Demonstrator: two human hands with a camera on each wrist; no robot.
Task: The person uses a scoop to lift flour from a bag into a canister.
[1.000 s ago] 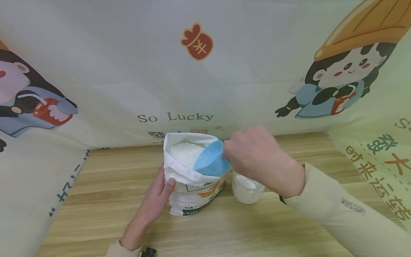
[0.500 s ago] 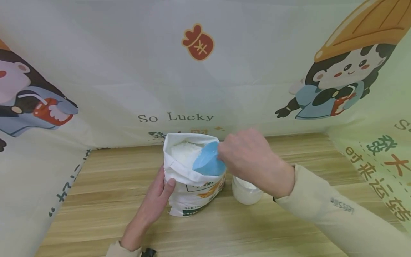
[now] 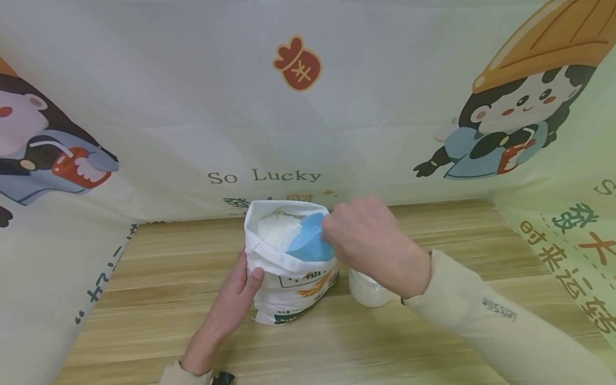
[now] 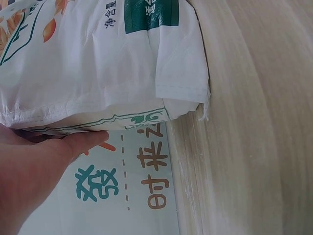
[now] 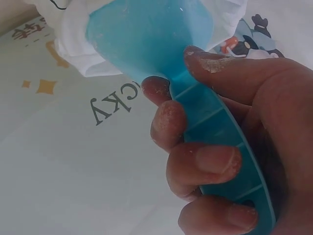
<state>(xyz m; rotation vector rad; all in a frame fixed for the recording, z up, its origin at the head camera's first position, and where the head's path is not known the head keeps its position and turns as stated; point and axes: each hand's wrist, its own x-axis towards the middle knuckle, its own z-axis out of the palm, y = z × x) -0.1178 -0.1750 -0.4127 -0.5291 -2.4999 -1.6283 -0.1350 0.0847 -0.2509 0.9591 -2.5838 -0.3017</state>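
Observation:
In the head view, a white flour bag (image 3: 269, 299) with wheat ears printed on it stands upright, its top folded out and white powder (image 3: 276, 231) showing inside. My left hand (image 3: 234, 291) holds the bag's left side, thumb on the front; its other fingers are mostly hidden behind. With my right hand (image 3: 368, 240) I grip the handle of a blue plastic scoop (image 3: 312, 240), fingers curled round it as the right wrist view shows. The scoop's bowl is inside the bag mouth, against the powder. Powder dusts my right fingertips (image 5: 166, 122).
A clear round jar (image 3: 369, 291) with white contents stands right of the bag, partly hidden under my right hand. The wood-grain table (image 3: 192, 267) meets a printed backdrop (image 3: 192, 107) behind and at both sides.
My right hand and the scoop have moved left and slightly down, deeper into the bag mouth. The left hand and the bag have stayed in place.

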